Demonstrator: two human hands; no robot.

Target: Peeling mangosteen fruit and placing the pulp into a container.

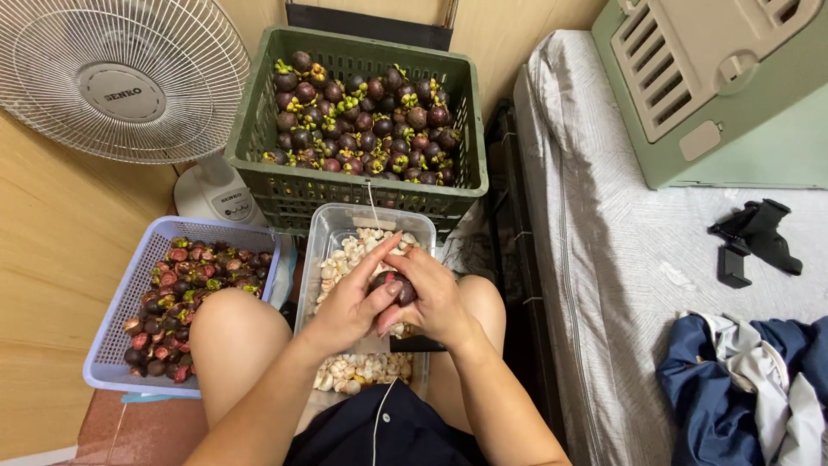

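A dark green slatted plastic crate (259, 129) is sitting heaped with whole purple mangosteens, a lilac basket (116, 311) of emptied rinds lying beside the knee. Over the clear plastic tub (323, 233) of white segments — placed to catch them — the left hand (349, 306) and right hand (435, 298) are both clenching one dark purple mangosteen (395, 286), fingers wrapped round it.

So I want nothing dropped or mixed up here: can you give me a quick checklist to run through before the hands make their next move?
1. Mangosteen gripped by both hands, left hand and right hand: ok.
2. Clear tub of white flesh lies directly under the hands: ok.
3. Lavender basket of shells sits beside the left knee, within easy reach by the look of it: ok.
4. Green crate holds plenty of whole fruit: ok.
5. Fruit already split open: cannot tell, the fingers cover it.
6. Any tool in the hands: cannot tell.
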